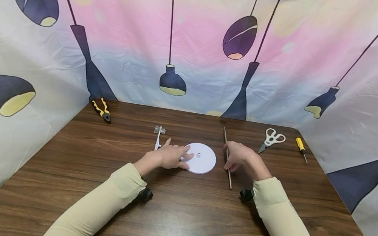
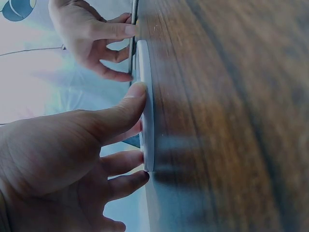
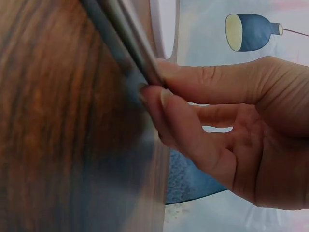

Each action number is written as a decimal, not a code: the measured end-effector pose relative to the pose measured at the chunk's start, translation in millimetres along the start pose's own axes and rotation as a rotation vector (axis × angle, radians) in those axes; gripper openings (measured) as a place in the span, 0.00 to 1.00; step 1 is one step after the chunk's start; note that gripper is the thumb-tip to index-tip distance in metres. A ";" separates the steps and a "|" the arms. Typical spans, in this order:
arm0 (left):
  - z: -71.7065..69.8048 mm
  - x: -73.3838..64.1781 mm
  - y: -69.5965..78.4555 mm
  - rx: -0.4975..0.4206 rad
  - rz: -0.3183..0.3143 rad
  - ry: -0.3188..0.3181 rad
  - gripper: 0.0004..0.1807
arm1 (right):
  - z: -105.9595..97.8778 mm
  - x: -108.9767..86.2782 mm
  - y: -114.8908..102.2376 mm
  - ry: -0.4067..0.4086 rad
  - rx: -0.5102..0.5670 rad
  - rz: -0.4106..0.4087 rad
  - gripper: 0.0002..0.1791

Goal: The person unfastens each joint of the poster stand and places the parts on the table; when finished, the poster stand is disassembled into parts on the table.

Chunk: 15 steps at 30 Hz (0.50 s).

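In the head view a round white disc (image 1: 203,165) with a short central socket lies on the table. My left hand (image 1: 170,156) rests on its left part, thumb and fingers spread and fairly straight. The left wrist view shows the disc (image 2: 148,111) edge-on, the thumb and fingertips touching it. To its right, my right hand (image 1: 241,158) pinches a thin metal rod (image 1: 225,136) between thumb and fingers. The right wrist view shows the rod (image 3: 133,36) close up at the fingertips. Behind my left hand lies a white stem with a clear clip (image 1: 159,130), its lower end partly hidden.
Yellow-and-black pliers (image 1: 101,110) lie at the table's back left corner. White-handled scissors (image 1: 271,139) and a yellow screwdriver (image 1: 300,147) are at the back right. A cloth printed with lamps (image 1: 173,80) hangs behind the wooden table (image 1: 179,219).
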<state>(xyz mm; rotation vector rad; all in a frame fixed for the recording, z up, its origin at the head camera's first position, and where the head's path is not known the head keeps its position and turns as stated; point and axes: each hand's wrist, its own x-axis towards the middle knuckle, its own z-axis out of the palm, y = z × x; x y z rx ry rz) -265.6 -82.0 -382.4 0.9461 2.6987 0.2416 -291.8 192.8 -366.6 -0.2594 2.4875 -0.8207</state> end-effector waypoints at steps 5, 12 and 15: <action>0.2 1.0 -0.1 0.005 -0.001 0.002 0.33 | -0.2 0.6 2.1 -0.035 -0.017 0.029 0.44; 1.1 2.2 -0.5 -0.003 -0.005 0.002 0.33 | 0.6 1.5 2.8 -0.044 -0.015 0.062 0.44; 1.5 2.6 -0.7 -0.002 -0.007 0.005 0.33 | 0.4 1.3 2.8 -0.053 -0.018 0.061 0.45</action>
